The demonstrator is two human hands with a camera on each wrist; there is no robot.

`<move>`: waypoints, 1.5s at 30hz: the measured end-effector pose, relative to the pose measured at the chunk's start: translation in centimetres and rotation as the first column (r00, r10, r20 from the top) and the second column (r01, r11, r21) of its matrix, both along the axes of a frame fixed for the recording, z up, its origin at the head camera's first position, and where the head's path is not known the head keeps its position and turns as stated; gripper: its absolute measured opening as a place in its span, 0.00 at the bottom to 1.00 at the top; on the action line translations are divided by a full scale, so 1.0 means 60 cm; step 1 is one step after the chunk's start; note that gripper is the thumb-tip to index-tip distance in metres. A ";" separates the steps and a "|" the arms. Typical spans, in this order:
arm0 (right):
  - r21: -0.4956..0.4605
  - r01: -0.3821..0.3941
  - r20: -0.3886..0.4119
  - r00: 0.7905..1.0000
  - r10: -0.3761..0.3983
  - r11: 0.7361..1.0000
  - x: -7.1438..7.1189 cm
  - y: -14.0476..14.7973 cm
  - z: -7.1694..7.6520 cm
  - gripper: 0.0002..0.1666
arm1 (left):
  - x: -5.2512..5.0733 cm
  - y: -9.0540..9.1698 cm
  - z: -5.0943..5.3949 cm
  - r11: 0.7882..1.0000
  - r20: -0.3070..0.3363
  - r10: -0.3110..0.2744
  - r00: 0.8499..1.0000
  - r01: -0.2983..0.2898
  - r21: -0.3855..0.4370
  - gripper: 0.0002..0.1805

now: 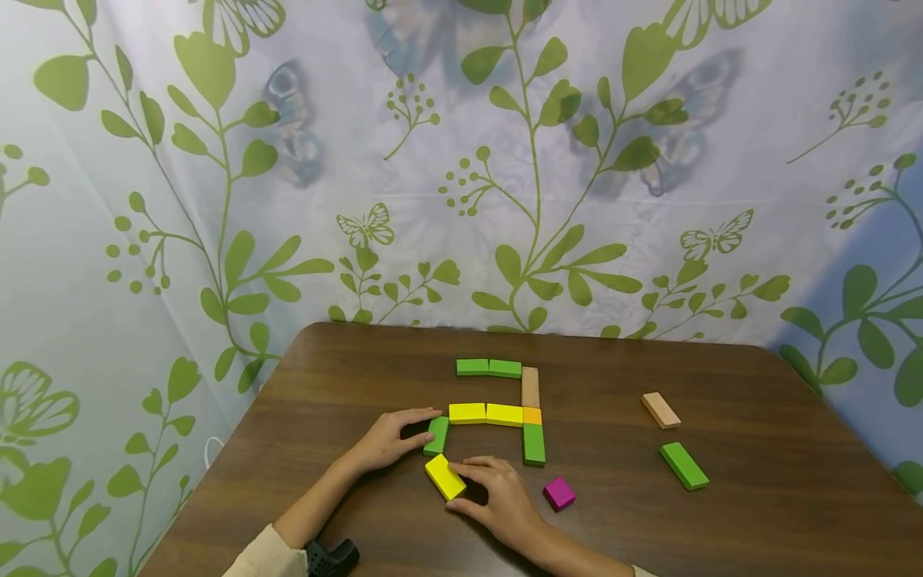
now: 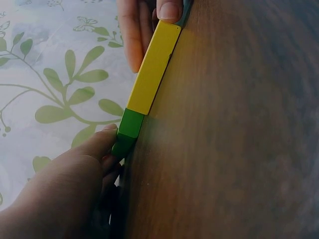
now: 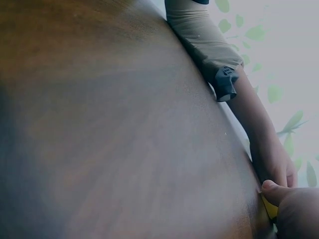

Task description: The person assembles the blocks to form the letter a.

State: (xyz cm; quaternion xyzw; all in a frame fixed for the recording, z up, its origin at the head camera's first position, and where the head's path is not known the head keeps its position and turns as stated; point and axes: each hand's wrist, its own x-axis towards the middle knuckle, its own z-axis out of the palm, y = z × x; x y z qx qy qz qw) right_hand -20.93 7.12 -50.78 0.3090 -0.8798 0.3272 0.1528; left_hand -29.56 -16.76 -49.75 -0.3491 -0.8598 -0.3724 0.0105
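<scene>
In the head view my left hand (image 1: 389, 441) pinches a green block (image 1: 437, 437) between thumb and fingers on the table. Just in front, my right hand (image 1: 499, 498) grips a yellow block (image 1: 444, 478), which lies slantwise near the green one's near end. The left wrist view has this yellow block (image 2: 154, 69) lined up against the green block (image 2: 130, 123). Behind them run two yellow blocks (image 1: 468, 413), an orange block (image 1: 532, 416) and another green block (image 1: 534, 445). The right wrist view mostly hides the yellow block behind my right thumb (image 3: 271, 185).
Two green blocks (image 1: 489, 368) lie end to end at the back, meeting a natural wood block (image 1: 530, 388). A magenta block (image 1: 558, 494) sits right of my right hand. Farther right are a loose wood block (image 1: 661, 410) and a green block (image 1: 684, 466). A patterned curtain hangs behind the table (image 1: 757, 497).
</scene>
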 end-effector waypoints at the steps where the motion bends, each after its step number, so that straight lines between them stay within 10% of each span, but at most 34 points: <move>1: 0.003 0.004 -0.003 1.000 -0.004 1.000 0.000 0.000 0.000 0.29 | 0.000 0.000 0.000 1.000 -0.006 -0.004 1.000 0.004 0.000 0.24; 45: -0.080 0.002 0.011 1.000 -0.001 0.997 0.009 0.019 0.030 0.29 | 0.002 0.002 -0.001 1.000 0.006 0.012 1.000 -0.012 -0.006 0.24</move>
